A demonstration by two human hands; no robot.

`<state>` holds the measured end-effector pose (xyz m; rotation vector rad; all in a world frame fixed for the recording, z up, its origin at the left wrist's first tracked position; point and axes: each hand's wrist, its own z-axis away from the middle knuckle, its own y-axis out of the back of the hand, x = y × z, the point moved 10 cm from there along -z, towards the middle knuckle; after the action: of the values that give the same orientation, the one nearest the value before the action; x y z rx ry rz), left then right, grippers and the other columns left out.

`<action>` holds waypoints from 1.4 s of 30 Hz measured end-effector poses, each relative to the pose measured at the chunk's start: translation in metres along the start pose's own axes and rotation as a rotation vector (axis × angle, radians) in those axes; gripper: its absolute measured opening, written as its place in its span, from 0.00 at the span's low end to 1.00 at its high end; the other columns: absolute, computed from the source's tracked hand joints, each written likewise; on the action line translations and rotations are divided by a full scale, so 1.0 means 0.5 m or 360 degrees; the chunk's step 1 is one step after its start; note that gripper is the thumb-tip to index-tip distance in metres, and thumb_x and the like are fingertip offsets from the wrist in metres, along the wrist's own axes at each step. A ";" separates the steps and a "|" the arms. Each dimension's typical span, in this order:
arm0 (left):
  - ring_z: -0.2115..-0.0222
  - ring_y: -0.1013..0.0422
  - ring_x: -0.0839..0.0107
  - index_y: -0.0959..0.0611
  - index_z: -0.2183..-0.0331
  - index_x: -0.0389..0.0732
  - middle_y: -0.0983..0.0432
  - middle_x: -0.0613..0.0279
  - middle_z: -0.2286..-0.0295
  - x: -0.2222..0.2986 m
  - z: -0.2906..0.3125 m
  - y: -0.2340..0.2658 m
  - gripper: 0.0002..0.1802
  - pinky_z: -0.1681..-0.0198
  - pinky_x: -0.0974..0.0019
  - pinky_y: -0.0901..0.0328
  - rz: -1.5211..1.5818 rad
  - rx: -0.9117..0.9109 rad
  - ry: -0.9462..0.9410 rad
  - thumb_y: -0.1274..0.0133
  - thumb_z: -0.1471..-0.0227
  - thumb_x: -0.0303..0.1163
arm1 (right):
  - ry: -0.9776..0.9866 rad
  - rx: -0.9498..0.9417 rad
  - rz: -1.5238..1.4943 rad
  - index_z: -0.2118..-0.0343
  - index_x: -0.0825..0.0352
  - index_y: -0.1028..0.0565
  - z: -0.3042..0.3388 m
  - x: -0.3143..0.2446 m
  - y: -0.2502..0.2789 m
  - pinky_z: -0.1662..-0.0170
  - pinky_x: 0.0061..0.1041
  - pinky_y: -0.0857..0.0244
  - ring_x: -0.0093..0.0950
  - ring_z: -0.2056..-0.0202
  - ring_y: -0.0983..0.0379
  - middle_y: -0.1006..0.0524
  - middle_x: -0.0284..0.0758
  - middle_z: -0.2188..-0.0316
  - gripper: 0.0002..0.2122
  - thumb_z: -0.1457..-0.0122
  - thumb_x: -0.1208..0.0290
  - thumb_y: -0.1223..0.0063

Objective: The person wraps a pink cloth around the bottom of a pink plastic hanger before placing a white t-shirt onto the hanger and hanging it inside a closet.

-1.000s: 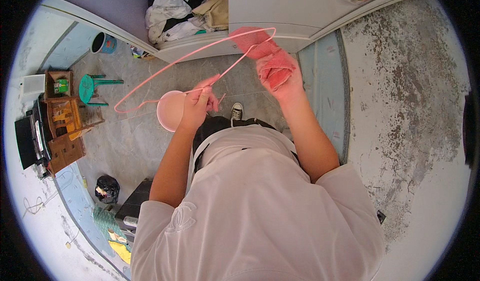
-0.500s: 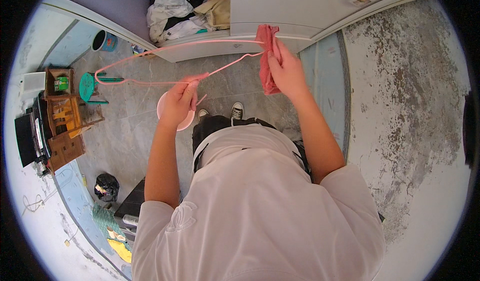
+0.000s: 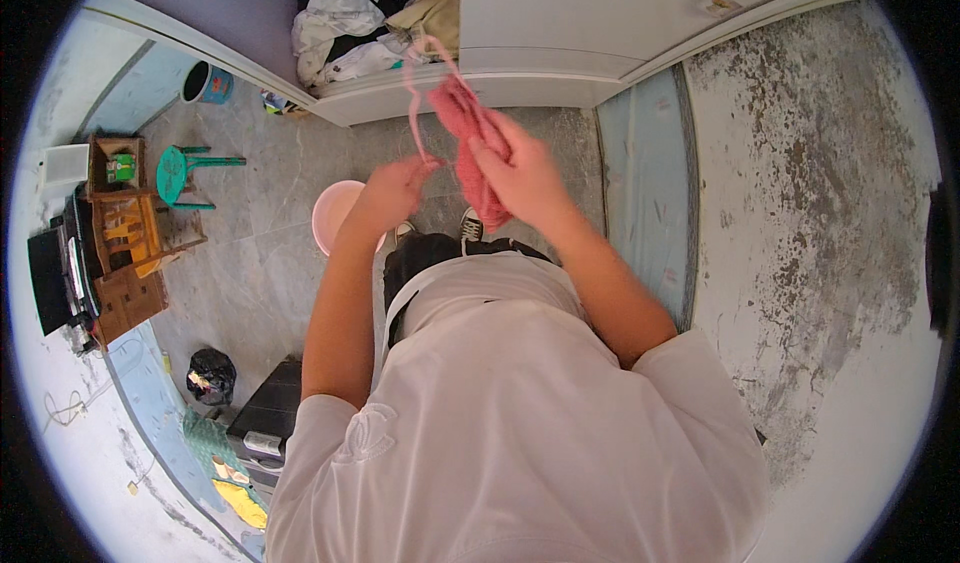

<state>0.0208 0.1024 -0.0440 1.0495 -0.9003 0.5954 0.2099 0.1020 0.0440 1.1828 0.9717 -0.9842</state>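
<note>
In front of my body I hold a pink clothes hanger (image 3: 414, 113), its loop tipped away toward the wardrobe and slightly smeared by motion. A damp-looking red cloth (image 3: 478, 188) is folded round one side of it. My right hand (image 3: 515, 163) is closed on the cloth, with the hanger's wire running up out of it. My left hand (image 3: 395, 193) has its fingers closed on the hanger's near left end; the hook does not show. Below and beside my left hand, a pink basin (image 3: 330, 218) stands on the floor, partly covered by my forearm.
Ahead, a wardrobe (image 3: 560, 23) stands partly open, with piled clothes (image 3: 340, 28) inside. On the left are a green stool (image 3: 172, 175), a blue bin (image 3: 217, 85) and wooden furniture (image 3: 130, 303). A black bag (image 3: 212, 375) and a black case (image 3: 268, 413) lie lower left.
The hanger has swung from lying out to the left to pointing away ahead. My right hand and the cloth have moved left and nearer me; my left hand has shifted slightly right.
</note>
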 end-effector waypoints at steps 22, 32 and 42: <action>0.70 0.21 0.49 0.15 0.52 0.41 0.20 0.42 0.73 -0.003 0.019 -0.097 0.15 0.63 0.49 0.27 -0.0431 -0.0233 -0.0344 0.52 0.33 0.33 | 0.0182 0.0209 0.0218 0.41 0.64 0.26 -0.036 0.010 0.049 0.52 0.41 0.27 0.51 0.54 0.20 0.18 0.50 0.56 0.21 0.35 0.61 0.44; 0.39 0.34 0.51 0.35 0.30 0.45 0.24 0.57 0.42 0.048 0.103 0.139 0.58 0.36 0.52 0.39 -0.0385 0.0247 -0.0135 0.24 0.59 0.41 | 0.0053 0.0544 -0.0698 0.47 0.69 0.24 -0.078 0.067 0.185 0.57 0.29 0.27 0.26 0.58 0.21 0.17 0.37 0.57 0.16 0.31 0.64 0.44; 0.68 0.24 0.75 0.30 0.32 0.47 0.18 0.60 0.56 -0.011 0.097 -0.065 0.31 0.65 0.70 0.31 0.1243 -0.0658 0.0436 0.45 0.35 0.30 | -0.0321 0.0430 -0.1386 0.51 0.66 0.24 -0.059 0.113 0.116 0.60 0.26 0.26 0.23 0.61 0.22 0.19 0.33 0.58 0.12 0.31 0.66 0.43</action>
<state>0.0271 0.0451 -0.0536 0.2032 -1.1203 1.1097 0.2788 0.1321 0.0022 0.8308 1.2381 -1.9329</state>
